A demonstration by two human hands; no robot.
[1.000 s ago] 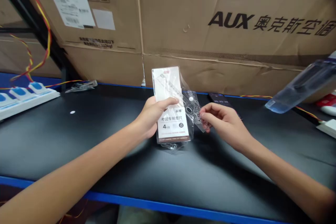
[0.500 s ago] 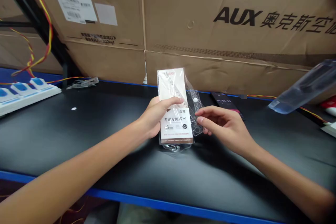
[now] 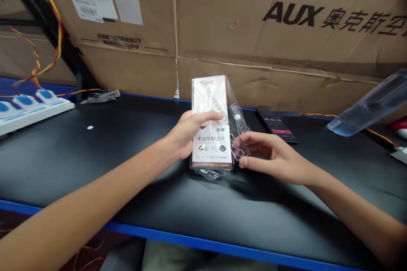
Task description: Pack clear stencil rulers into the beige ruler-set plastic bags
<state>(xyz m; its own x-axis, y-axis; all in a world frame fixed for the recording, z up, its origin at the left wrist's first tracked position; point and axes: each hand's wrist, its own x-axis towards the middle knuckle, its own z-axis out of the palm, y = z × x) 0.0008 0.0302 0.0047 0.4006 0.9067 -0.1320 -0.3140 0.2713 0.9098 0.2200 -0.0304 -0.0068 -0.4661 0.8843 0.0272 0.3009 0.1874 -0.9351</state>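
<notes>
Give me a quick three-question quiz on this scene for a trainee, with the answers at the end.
1. True or false: the left hand is holding a clear plastic bag with a ruler set inside.
2. Multiple choice: what lies on the black bench just beyond the right hand? A) a stapler B) a smartphone C) a mug
3. Fill in the blank: the brand printed on the cardboard box behind the bench is ____.

Key: 1 true; 2 B; 3 AUX
</notes>
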